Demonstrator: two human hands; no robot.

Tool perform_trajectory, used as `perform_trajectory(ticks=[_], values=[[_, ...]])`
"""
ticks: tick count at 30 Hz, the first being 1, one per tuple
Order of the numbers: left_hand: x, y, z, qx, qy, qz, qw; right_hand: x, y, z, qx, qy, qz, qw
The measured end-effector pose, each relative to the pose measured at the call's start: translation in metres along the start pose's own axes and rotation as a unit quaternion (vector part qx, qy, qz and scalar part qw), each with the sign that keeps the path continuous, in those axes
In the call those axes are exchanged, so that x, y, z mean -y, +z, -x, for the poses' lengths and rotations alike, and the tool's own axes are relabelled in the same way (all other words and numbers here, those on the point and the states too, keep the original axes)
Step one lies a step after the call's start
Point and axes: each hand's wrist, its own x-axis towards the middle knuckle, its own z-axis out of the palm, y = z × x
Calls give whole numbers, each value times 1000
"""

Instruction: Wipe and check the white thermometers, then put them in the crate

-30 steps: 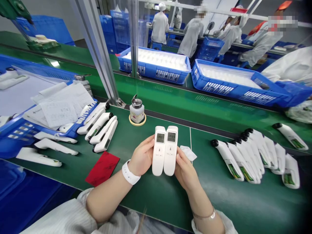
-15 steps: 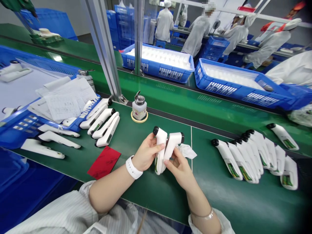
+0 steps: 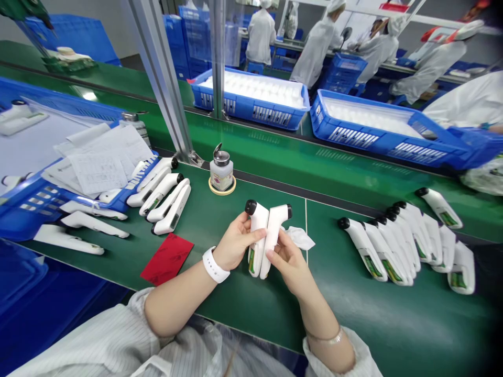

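Two white plastic gun-shaped devices with black tips at centre frame, held up over the green worktop (image 3: 251,314). Left device (image 3: 258,252): black tip aimed to the upper left; long axis of its handle runs steeply down the frame, a green strip showing near the lower end. Right device (image 3: 271,238): black tip aimed right; handle steep too, lower end slanting left. Handles side by side and apparently touching, heads turned away from each other.

Left hand (image 3: 234,245): grip closed round the left device, thumb across its upper handle. Right hand (image 3: 290,257): grip pinched on the right device, thumb and fingers bent in from its right side.

Surroundings: crumpled white sheet (image 3: 299,238) just beyond the right hand, partly hidden by it (paper or cloth, cannot tell). Red rectangular sheet (image 3: 167,259) left of the white wristband (image 3: 215,265). Pale bottle with metal cap (image 3: 221,174) upright in a yellow ring (image 3: 225,192), above the devices in the frame. Right of frame: overlapping row of similar white devices (image 3: 387,251). Left of centre: slanted cluster of white devices (image 3: 167,207), next to a blue slotted plastic basket (image 3: 13,214) bearing loose printed papers (image 3: 98,162).
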Motion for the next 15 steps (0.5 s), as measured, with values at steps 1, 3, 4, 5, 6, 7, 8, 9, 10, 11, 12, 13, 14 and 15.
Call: perform_trajectory(ticks=[1,3,4,5,6,7,8,9,10,11,12,13,14,15], values=[[1,1,0,2,3,-6,1000,-1,0,0,-1,-2,8,1000],[3,2,2,10,-17,-5,1000,-3,0,-1,-11,-5,51,999],[4,3,2,16,-38,0,999,-3,0,-1,-22,-5,89,996],[4,3,3,24,-60,4,998,-3,0,-1,-34,-8,137,990],[5,2,3,33,-80,6,996,-1,-1,-1,-43,-16,194,980],[5,2,3,40,-92,4,995,1,-3,-1,-43,-28,257,965],[5,1,3,44,-96,-2,994,4,-6,0,-35,-48,318,946],[4,0,3,43,-98,-10,994,7,-11,0,-24,-71,371,925],[4,0,3,42,-101,-17,994,10,-17,-1,-16,-94,415,905],[3,0,3,41,-107,-22,993,12,-25,-1,-23,-114,453,884],[1,0,2,38,-113,-25,993,12,-34,-3,-49,-127,487,863],[0,0,2,36,-117,-26,992,10,-44,-4,-88,-133,520,839],[-1,1,2,37,-118,-24,992,7,-53,-6,-128,-137,551,813],[-2,1,2,38,-116,-20,992,4,-61,-8,-156,-138,574,792]])
